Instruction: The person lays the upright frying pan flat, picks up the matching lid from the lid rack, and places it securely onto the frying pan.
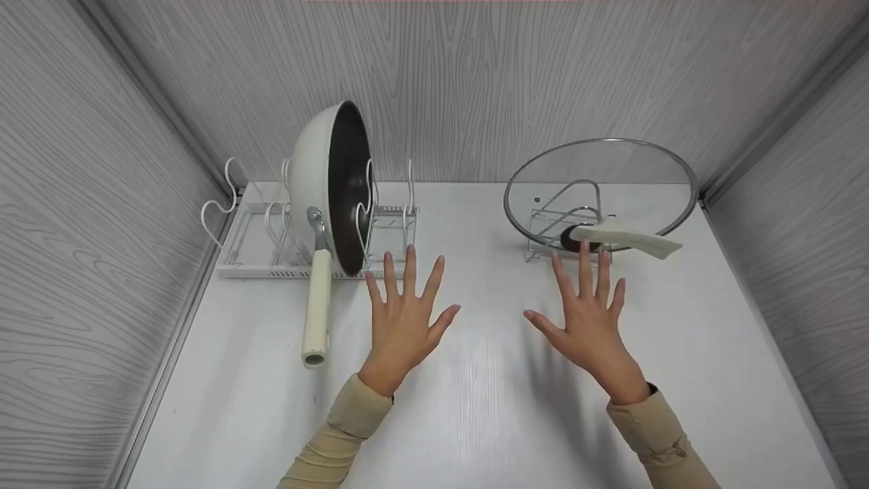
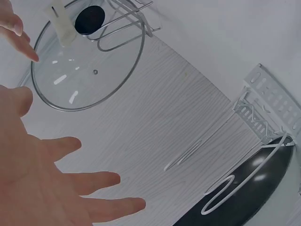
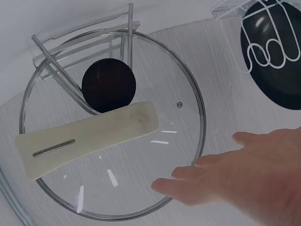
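Observation:
My left hand (image 1: 402, 326) is spread with straight fingers above the table, just right of a frying pan's cream handle (image 1: 317, 305). That deep pan (image 1: 316, 156), white outside and dark inside, stands on its side in a white wire rack (image 1: 248, 272). Also spread, my right hand (image 1: 590, 329) hovers in front of a round glass lid (image 1: 631, 176) with a metal rim. The lid leans upright in a small metal stand (image 1: 533, 238); its long cream handle (image 3: 89, 139) and black knob base (image 3: 109, 84) face me. Neither hand holds anything.
A white table (image 1: 468, 407) lies under both hands. Grey wood-grain panels close it in at the back (image 1: 448, 81), the left (image 1: 81, 238) and the right (image 1: 808, 204). White wire dividers (image 1: 227, 190) rise from the rack's left part.

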`<state>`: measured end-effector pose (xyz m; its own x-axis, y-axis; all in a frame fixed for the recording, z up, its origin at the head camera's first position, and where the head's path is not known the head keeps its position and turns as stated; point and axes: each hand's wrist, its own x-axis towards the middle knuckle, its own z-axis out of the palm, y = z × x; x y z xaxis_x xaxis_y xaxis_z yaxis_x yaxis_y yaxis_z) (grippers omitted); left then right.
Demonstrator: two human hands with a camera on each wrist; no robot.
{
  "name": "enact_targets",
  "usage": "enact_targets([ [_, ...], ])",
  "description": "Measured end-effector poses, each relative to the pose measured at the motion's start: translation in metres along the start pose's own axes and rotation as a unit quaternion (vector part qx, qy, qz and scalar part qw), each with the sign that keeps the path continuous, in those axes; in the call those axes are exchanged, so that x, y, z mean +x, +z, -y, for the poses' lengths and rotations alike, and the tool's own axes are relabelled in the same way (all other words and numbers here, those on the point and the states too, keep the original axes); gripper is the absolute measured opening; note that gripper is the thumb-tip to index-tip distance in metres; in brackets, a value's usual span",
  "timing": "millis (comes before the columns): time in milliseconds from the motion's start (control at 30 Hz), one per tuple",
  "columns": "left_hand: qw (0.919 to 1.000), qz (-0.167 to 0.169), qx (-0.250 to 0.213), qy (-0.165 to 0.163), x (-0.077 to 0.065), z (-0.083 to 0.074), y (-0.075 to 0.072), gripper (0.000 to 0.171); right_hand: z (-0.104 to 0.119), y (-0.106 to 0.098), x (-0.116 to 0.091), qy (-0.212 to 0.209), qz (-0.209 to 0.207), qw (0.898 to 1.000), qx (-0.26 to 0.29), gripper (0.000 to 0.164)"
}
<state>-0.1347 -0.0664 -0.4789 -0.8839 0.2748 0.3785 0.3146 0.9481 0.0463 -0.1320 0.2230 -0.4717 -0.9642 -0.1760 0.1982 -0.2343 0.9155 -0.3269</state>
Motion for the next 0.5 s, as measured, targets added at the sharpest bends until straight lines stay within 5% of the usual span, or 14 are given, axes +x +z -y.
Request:
enact_targets([
  [300, 0.9966, -0.076, -0.017, 0.026, -0.003, 0.005, -0.003, 0.064, 0.012, -0.009, -0.009, 0.008, 0.012, 0.998, 0.062, 0.096],
  [500, 0.9952, -0.078, -0.056, 0.023, -0.012, 0.011, -0.007, 0.060, 0.017, -0.010, -0.011, -0.001, 0.029, 0.991, 0.133, 0.094],
])
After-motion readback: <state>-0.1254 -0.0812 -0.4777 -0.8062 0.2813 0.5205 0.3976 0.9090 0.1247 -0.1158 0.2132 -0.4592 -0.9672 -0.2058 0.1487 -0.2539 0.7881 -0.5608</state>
